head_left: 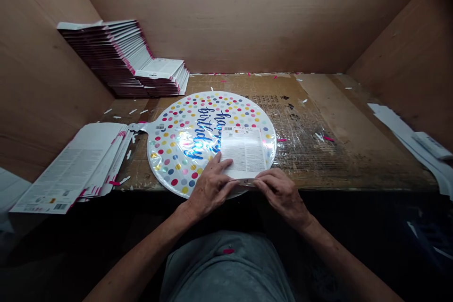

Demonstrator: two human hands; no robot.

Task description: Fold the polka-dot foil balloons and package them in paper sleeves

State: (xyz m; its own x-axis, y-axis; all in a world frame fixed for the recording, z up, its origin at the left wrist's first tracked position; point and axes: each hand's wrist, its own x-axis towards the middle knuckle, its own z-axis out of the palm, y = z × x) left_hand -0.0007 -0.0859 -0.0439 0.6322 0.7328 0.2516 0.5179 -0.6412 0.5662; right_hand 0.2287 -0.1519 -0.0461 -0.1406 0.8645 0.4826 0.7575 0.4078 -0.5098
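Note:
A flat white foil balloon (177,141) with coloured dots and blue "happy birthday" lettering lies on the cardboard-covered table. On its right part rests a white printed card sleeve (244,148) with small text and a barcode. My left hand (214,179) grips the sleeve's near left corner, its fingers on the printed face. At the near right corner, my right hand (281,191) pinches the sleeve's edge between thumb and fingers. The near flap of the sleeve is bent up between my hands. Whether anything is inside the sleeve is hidden.
A tall stack of folded sleeves (120,56) stands at the back left. More printed sleeves (74,165) lie fanned at the left edge. White paper strips (406,132) lie at the right. Small paper scraps (328,138) are scattered about. Wooden panels (247,14) enclose the table.

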